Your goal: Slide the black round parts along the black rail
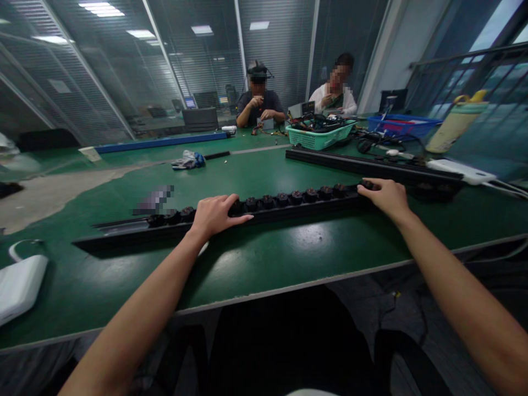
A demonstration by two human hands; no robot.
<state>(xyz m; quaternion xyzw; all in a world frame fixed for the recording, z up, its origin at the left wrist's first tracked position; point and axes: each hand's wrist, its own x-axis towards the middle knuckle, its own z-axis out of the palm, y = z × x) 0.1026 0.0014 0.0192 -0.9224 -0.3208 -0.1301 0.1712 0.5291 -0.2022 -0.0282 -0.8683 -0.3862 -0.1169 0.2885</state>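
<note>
A long black power strip point(284, 212) lies across the bench in front of me, its open channel showing at the left end. A row of round black sockets point(296, 197) sits along it. My left hand point(214, 213) grips the strip left of its middle, with the thumb along the near side and the fingers over the far side. At the right end, my right hand point(385, 197) is closed on a black socket point(366, 185), thumb and fingertips around it. Its fingertips are partly hidden.
Behind the strip lie a second black rail point(350, 163), a crumpled glove point(188, 160) and a blurred flat item point(154, 200). Farther off are a green basket point(319, 137) of cables, a blue basket point(402, 127) and a bottle point(456, 126). A white adapter point(22, 286) lies left. Two people sit opposite.
</note>
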